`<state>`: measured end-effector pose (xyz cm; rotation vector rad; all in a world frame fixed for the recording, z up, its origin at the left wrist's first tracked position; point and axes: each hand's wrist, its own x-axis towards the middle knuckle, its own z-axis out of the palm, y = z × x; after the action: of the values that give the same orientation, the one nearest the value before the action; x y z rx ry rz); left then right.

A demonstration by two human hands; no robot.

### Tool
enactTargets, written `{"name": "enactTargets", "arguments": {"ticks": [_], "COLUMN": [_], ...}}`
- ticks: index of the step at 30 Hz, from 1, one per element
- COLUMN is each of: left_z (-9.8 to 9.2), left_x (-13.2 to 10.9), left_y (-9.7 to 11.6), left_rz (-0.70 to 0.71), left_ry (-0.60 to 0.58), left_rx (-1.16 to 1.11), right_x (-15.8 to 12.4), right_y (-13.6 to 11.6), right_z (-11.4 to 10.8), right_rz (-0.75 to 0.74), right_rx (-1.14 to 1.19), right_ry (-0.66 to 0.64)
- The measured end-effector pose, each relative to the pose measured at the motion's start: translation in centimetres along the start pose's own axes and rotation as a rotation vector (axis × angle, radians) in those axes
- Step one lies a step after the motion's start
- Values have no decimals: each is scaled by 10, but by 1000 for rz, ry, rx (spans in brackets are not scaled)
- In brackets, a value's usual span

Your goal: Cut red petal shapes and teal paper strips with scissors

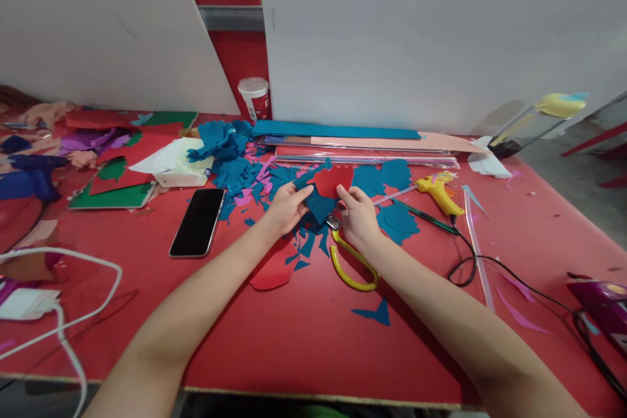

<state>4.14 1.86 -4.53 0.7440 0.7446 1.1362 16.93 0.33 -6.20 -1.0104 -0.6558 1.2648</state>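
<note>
Between my hands, over the middle of the table, are a red scalloped cutout (334, 181) and a dark blue sheet (321, 206) behind it. My left hand (288, 209) pinches the blue sheet at its left side. My right hand (359, 214) grips the red cutout by its lower right edge. Just below lie yellow-handled scissors (353, 268), their blades partly hidden under my right hand and the sheet. Blue scraps (306, 245) are strewn beneath my hands, and a red piece (274, 271) lies under my left wrist.
A phone (198, 222) lies at left, near a white cable (115, 281). On the right are a yellow glue gun (438, 191) with a black cord, cut blue petals (398, 221) and a clear strip (477, 248). A paper cup (255, 98) and long paper strips (337, 130) are at the back.
</note>
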Motion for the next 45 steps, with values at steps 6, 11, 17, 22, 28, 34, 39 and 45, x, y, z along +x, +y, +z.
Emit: {"name": "enactTargets", "arguments": {"ticks": [6, 11, 17, 22, 28, 34, 39, 45], "left_z": [1, -8, -19, -15, -6, 0, 5, 8], "left_x": [2, 6, 10, 9, 7, 6, 4, 1], "left_y": [-2, -3, -1, 1, 5, 6, 3, 1], "left_rz": [59, 108, 99, 38, 16, 75, 98, 105], "left_ry": [39, 47, 16, 10, 77, 94, 54, 5], "left_rx": [63, 150, 289, 203, 24, -157, -199, -222], "right_x": [2, 9, 20, 24, 18, -1, -9, -10], "right_y": [4, 1, -7, -9, -4, 0, -4, -5], "right_z": [-2, -6, -17, -20, -15, 1, 10, 10], "right_rz": [-78, -124, -108, -103, -57, 89, 246, 254], "right_rx": [-25, -49, -130, -185, -133, 22, 185, 213], "right_ry": [-10, -106, -262, -279, -237, -149, -43, 4]}}
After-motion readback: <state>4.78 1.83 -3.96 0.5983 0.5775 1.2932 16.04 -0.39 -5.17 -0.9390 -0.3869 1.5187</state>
